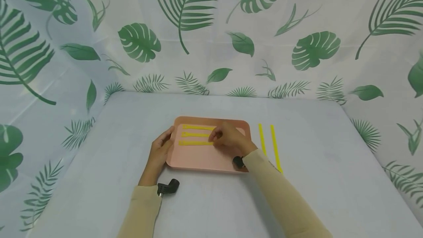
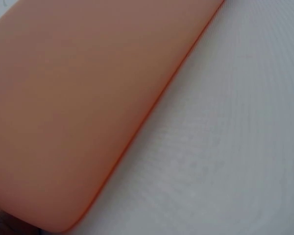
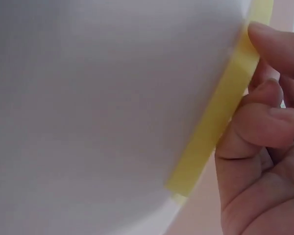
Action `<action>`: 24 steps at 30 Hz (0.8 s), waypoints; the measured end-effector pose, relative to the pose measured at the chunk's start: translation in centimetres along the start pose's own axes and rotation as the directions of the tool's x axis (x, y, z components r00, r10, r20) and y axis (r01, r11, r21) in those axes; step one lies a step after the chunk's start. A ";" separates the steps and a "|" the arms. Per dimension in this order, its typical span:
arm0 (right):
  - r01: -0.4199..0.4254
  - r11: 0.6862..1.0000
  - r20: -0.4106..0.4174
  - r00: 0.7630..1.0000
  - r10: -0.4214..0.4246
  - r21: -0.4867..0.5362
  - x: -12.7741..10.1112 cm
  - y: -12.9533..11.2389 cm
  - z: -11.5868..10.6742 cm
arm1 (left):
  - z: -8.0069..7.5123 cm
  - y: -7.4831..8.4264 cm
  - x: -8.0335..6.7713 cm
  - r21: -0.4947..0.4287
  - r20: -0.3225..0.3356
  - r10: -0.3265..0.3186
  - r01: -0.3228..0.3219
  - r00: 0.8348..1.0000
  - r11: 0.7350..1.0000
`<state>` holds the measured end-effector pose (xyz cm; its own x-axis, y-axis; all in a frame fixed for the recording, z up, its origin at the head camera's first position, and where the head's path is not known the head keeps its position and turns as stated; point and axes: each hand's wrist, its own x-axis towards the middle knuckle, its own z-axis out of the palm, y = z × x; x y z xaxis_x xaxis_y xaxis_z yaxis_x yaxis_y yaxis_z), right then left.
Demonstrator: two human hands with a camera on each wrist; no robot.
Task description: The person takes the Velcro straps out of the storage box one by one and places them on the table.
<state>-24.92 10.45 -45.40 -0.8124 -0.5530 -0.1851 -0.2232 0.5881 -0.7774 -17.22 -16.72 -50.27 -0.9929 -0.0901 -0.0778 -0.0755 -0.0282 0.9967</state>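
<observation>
Pink plastic, a shallow tray [image 1: 198,159] with rounded corners, sits in the middle of the pale grey table [image 1: 99,179], its long sides running across in front of the person. Three yellow strips lie on it in parallel rows: the top strip [image 1: 198,127], the middle strip [image 1: 195,134] and the near strip [image 1: 195,143]. The right hand [image 1: 229,139] is bent over the right part of the tray, fingertips pinching the end of the near strip; the wrist view shows thumb and fingers [image 3: 279,105] curled against the strip's edge. The left hand [image 1: 161,150] grips the tray's left rim, fingers wrapped over it. Just right of the tray, two more yellow strips [image 1: 268,146] lie on the table, running front to back, apart from the rim. Bare tabletop spreads wide on both sides and behind, up to the leaf-print curtain [image 1: 211,28].
</observation>
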 end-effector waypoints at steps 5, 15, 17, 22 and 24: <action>0.025 0.997 0.021 1.000 -0.023 -0.080 -0.9 -0.6 -0.9 | 0.0 -0.1 -0.1 0.005 0.002 0.011 -0.011 1.000 1.000; 0.071 0.981 -0.104 0.990 -0.091 -0.181 -2.6 -1.1 -2.1 | 0.0 0.1 -0.1 -0.003 0.000 -0.005 0.005 1.000 1.000; 0.047 0.982 -0.133 0.988 -0.073 -0.186 -2.8 -1.1 -2.2 | 0.0 0.1 -0.1 -0.010 0.001 -0.007 0.007 1.000 1.000; 0.069 0.992 -0.150 0.985 -0.084 -0.101 -3.6 -1.3 -2.5 | 0.1 0.1 -0.2 -0.023 0.002 -0.003 0.003 1.000 1.000; 0.090 0.995 -0.154 0.983 -0.095 -0.040 -3.9 -1.5 -2.6 | 0.2 0.1 -0.2 -0.024 0.000 -0.003 0.003 1.000 1.000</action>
<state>-22.81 13.27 -41.96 -0.8608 -0.5087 -0.0157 -0.3167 0.5594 -0.7660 -17.02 -16.55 -50.18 -0.9927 -0.0896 -0.0806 -0.0761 -0.0527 0.9957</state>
